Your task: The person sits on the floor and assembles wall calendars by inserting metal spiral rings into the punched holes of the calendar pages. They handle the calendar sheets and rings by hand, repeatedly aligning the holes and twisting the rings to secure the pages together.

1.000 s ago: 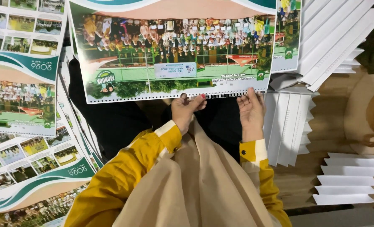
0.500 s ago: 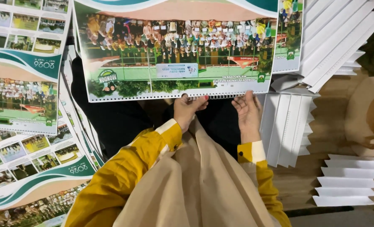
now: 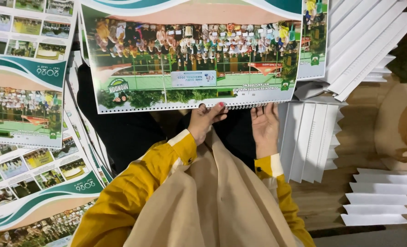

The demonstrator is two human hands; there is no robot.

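Fingers of both hands touch glossy wire-bound calendar (image 3: 189, 59)'s serrated edge.

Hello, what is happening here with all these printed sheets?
A person in yellow sleeves holds a large printed calendar sheet by its near edge, where a wire spiral binding runs. The left hand and the right hand both have their fingers at that spiral edge. More printed calendar sheets lie stacked on the left, and fanned piles of white card strips lie on the right on the wooden floor.
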